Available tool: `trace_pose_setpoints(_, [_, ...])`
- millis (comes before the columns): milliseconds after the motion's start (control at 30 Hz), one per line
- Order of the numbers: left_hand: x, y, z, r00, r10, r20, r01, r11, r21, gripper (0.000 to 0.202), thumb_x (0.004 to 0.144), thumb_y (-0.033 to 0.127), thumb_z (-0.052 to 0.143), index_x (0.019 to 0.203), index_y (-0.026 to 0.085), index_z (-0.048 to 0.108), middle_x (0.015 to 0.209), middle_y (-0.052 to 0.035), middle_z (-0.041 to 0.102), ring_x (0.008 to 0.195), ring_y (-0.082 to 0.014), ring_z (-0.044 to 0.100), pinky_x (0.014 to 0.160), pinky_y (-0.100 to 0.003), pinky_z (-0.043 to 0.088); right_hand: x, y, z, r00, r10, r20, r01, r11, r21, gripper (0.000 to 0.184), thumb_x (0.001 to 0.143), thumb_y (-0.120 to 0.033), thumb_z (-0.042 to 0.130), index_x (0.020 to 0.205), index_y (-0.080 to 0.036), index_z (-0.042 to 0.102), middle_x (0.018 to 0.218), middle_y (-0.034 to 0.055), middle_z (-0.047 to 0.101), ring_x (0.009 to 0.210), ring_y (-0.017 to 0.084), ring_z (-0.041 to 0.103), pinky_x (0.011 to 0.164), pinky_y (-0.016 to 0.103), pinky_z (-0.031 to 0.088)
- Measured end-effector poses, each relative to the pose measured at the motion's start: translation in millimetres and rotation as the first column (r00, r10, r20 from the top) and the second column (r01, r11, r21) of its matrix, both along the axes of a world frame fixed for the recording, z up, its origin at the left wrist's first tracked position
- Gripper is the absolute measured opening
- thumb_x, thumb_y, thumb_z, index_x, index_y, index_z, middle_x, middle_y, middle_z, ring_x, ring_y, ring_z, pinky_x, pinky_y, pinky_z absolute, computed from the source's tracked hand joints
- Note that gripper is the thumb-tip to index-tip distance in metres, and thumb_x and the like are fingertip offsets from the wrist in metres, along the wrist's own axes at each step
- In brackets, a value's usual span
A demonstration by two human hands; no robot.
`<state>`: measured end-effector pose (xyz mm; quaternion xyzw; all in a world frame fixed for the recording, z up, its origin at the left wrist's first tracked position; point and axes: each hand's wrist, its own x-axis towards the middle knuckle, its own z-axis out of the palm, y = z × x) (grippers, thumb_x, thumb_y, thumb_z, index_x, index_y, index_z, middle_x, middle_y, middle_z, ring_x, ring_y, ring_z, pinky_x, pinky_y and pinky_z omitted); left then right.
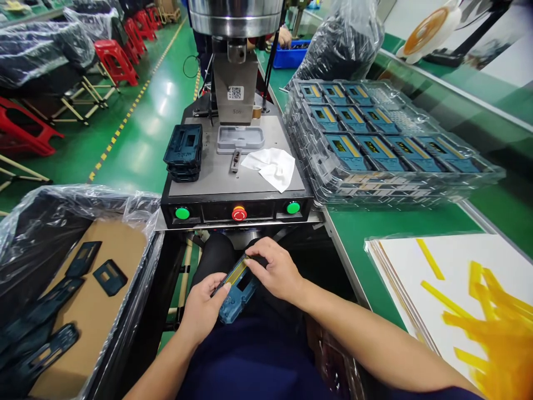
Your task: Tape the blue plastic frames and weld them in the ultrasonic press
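Note:
Over my lap, both hands hold one blue plastic frame [234, 297] with a yellow strip along its upper edge. My left hand [202, 310] grips its lower left end, fingers curled around it. My right hand [275, 270] pinches the frame's upper right end, at the end of the yellow strip. In front stands a press machine [235, 66] with a grey nest [240, 138] on its plate, a white cloth [271, 166] and a short stack of dark blue frames [184, 152].
Clear trays of blue frames [375, 147] are stacked on the green table to the right. White sheets with peeled yellow strips [491, 303] lie near right. A bag-lined cardboard box [95, 266] with dark parts sits at left. Red stools [114, 58] stand far left; another person's hand [285, 38] shows behind the press.

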<state>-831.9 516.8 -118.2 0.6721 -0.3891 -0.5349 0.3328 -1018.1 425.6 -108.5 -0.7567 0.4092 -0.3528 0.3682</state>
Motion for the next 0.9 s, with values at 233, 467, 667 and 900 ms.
trace_pose_setpoints(233, [0, 0, -1.7, 0.986, 0.106, -0.131, -0.100, 0.994, 0.052, 0.034, 0.076, 0.043, 0.065, 0.098, 0.016, 0.063, 0.088, -0.0042, 0.071, 0.080, -0.0178, 0.064, 0.072, -0.028, 0.050, -3, -8, -9.6, 0.998, -0.048, -0.045, 0.058, 0.963, 0.262, 0.021, 0.081, -0.023, 0.057, 0.102, -0.020, 0.060, 0.087, 0.0023, 0.065, 0.076, 0.014, 0.061, 0.070, 0.027, 0.050])
trace_pose_setpoints(467, [0, -1, -1.5, 0.963, 0.104, -0.248, -0.076, 0.990, 0.121, 0.037, 0.078, 0.043, 0.064, 0.102, 0.015, 0.062, 0.084, -0.0032, 0.070, 0.070, -0.0140, 0.061, 0.064, -0.024, 0.047, 1, -5, -11.2, 0.989, 0.132, -0.065, -0.098, 0.923, 0.373, 0.017, 0.081, -0.015, 0.054, 0.092, -0.021, 0.066, 0.081, -0.0013, 0.068, 0.074, 0.013, 0.061, 0.069, 0.024, 0.048])
trace_pose_setpoints(667, [2, 2, -7.6, 0.981, 0.080, -0.179, -0.058, 0.990, 0.125, 0.043, 0.078, 0.046, 0.062, 0.107, 0.014, 0.062, 0.081, -0.0032, 0.070, 0.066, -0.0153, 0.060, 0.060, -0.025, 0.046, 2, -3, -9.0, 0.987, 0.145, -0.065, -0.113, 0.928, 0.356, 0.020, 0.079, -0.013, 0.054, 0.090, -0.023, 0.068, 0.082, -0.0019, 0.070, 0.076, 0.015, 0.064, 0.067, 0.024, 0.048])
trace_pose_setpoints(900, [3, 4, -7.3, 0.989, -0.006, -0.146, 0.017, 0.997, 0.075, 0.038, 0.083, 0.045, 0.056, 0.108, 0.016, 0.061, 0.089, -0.0045, 0.070, 0.075, -0.0168, 0.061, 0.065, -0.026, 0.047, 1, -4, -9.2, 0.986, 0.161, -0.053, -0.132, 0.926, 0.354, 0.020, 0.081, -0.015, 0.053, 0.092, -0.023, 0.068, 0.082, -0.0013, 0.069, 0.076, 0.015, 0.063, 0.069, 0.025, 0.048])
